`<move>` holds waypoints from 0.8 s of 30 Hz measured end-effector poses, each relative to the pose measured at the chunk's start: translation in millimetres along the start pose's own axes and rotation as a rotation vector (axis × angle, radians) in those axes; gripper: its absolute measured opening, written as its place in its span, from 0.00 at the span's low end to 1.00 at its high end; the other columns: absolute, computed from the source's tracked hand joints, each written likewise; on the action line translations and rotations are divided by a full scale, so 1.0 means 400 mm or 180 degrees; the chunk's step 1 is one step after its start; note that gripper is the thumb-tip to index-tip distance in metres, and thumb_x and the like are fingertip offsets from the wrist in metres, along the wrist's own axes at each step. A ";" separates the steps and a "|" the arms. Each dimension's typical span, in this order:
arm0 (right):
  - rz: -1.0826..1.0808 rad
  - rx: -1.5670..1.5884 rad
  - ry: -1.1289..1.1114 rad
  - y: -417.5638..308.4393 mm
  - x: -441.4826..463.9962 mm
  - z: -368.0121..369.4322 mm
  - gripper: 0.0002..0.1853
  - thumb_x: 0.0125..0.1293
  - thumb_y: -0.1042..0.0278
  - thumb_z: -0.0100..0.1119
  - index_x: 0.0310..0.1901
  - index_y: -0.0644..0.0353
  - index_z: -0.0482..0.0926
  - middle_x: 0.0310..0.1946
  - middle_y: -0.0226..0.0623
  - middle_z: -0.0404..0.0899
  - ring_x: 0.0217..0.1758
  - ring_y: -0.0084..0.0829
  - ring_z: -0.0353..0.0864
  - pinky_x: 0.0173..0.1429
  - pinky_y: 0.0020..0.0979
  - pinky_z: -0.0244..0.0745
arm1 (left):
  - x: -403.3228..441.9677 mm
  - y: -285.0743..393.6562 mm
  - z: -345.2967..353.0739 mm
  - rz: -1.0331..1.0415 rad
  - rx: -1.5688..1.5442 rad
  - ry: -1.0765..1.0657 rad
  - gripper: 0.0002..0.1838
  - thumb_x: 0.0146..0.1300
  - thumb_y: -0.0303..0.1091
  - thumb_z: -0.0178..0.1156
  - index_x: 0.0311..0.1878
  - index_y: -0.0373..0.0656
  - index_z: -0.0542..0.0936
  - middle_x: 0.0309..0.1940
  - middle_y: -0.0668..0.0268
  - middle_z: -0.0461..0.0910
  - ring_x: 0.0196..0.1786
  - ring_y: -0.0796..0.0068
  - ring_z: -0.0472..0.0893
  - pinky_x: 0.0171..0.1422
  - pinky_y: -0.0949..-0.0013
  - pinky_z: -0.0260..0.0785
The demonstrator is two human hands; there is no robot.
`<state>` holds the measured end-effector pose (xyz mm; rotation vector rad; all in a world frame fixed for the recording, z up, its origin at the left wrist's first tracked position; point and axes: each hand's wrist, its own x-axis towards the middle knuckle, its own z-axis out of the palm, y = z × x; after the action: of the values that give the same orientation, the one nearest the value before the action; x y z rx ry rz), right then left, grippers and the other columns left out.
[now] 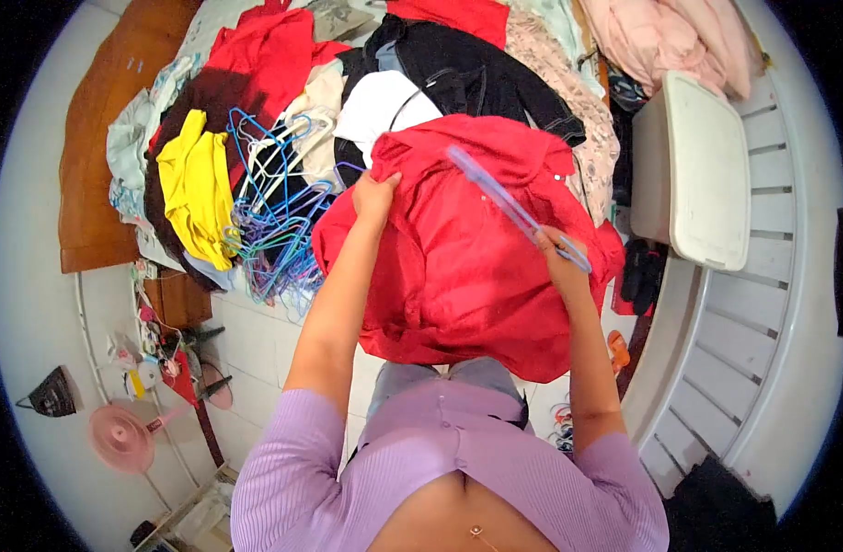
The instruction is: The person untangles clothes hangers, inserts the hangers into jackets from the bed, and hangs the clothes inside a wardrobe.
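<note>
A large red shirt (467, 248) is spread in front of me, partly over the edge of the bed. My left hand (375, 196) is closed on its fabric on the left side, near the collar. In my right hand (563, 258) is a light blue plastic hanger (499, 195), seen nearly edge-on and slightly blurred, lying across the shirt's right part. Left of the shirt is a tangled heap of blue, purple and green hangers (279, 221). A yellow garment (196, 189) lies beside that heap.
More clothes cover the bed, among them a black garment (495, 78), a white one (384, 106) and a red one (265, 55). A lidded white bin (711, 175) stands at the right by a slatted white frame (729, 331). A pink fan (122, 440) is at lower left.
</note>
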<state>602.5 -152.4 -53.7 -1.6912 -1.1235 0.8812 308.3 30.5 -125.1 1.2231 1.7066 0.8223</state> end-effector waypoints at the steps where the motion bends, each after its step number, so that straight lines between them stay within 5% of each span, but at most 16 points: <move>1: 0.0183 0.0211 -0.0145 0.005 -0.008 0.006 0.12 0.62 0.66 0.60 0.40 0.67 0.81 0.28 0.35 0.82 0.28 0.23 0.76 0.36 0.23 0.71 | -0.021 0.050 -0.022 0.0369 0.0630 0.0239 0.21 0.53 0.43 0.65 0.42 0.34 0.78 0.38 0.51 0.80 0.43 0.55 0.79 0.48 0.61 0.69; 4: -0.0021 0.0085 -0.0589 -0.030 -0.021 -0.005 0.12 0.62 0.64 0.59 0.39 0.66 0.81 0.27 0.36 0.81 0.28 0.23 0.76 0.35 0.25 0.71 | -0.087 0.162 -0.088 0.1246 0.1473 0.0571 0.14 0.54 0.40 0.65 0.36 0.38 0.80 0.30 0.54 0.80 0.34 0.59 0.80 0.41 0.65 0.69; 8: 0.0142 -0.0072 -0.1195 -0.047 -0.012 0.039 0.12 0.62 0.63 0.59 0.38 0.64 0.81 0.25 0.38 0.81 0.29 0.24 0.78 0.34 0.28 0.71 | -0.149 0.218 -0.128 0.0917 0.0870 0.0350 0.13 0.55 0.38 0.65 0.31 0.37 0.78 0.24 0.63 0.78 0.26 0.72 0.74 0.34 0.70 0.66; 12: -0.0281 -0.0048 -0.1241 -0.068 0.031 0.163 0.11 0.61 0.63 0.58 0.37 0.63 0.81 0.24 0.39 0.80 0.29 0.24 0.77 0.34 0.28 0.70 | -0.317 0.264 -0.103 0.0418 -0.0757 -0.0956 0.11 0.58 0.36 0.63 0.34 0.37 0.76 0.22 0.75 0.73 0.28 0.83 0.70 0.32 0.73 0.65; 14: -0.0365 0.0254 -0.1424 -0.100 0.060 0.179 0.11 0.61 0.64 0.59 0.37 0.63 0.81 0.25 0.37 0.81 0.29 0.23 0.77 0.34 0.28 0.71 | -0.405 0.241 -0.093 0.0583 -0.0463 -0.1580 0.11 0.59 0.38 0.62 0.36 0.39 0.75 0.22 0.71 0.75 0.27 0.80 0.72 0.32 0.72 0.65; 17: 0.0009 0.0857 -0.2028 -0.130 0.071 0.169 0.10 0.58 0.67 0.62 0.35 0.65 0.82 0.28 0.31 0.83 0.33 0.20 0.78 0.37 0.27 0.73 | -0.469 0.268 -0.133 0.0994 0.1351 -0.1818 0.12 0.57 0.42 0.62 0.37 0.43 0.78 0.25 0.60 0.77 0.29 0.68 0.79 0.35 0.67 0.70; 21: 0.0001 0.0618 -0.1871 -0.123 0.055 0.173 0.09 0.58 0.67 0.63 0.37 0.64 0.83 0.32 0.34 0.84 0.36 0.22 0.81 0.42 0.27 0.75 | -0.478 0.298 -0.194 0.1663 0.1193 -0.1292 0.12 0.51 0.41 0.66 0.32 0.43 0.79 0.24 0.63 0.76 0.27 0.67 0.79 0.33 0.66 0.70; 24: -0.0140 0.0718 -0.1799 -0.132 0.044 0.175 0.10 0.58 0.66 0.63 0.36 0.64 0.83 0.33 0.37 0.84 0.36 0.25 0.82 0.42 0.28 0.76 | -0.442 0.329 -0.231 0.2609 0.2280 0.0297 0.18 0.47 0.43 0.68 0.38 0.42 0.78 0.35 0.60 0.74 0.45 0.60 0.75 0.52 0.57 0.66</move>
<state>529.9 -105.9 -30.0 -1.2567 -1.3576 1.4536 302.1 -100.7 74.7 2.5005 1.6062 0.7276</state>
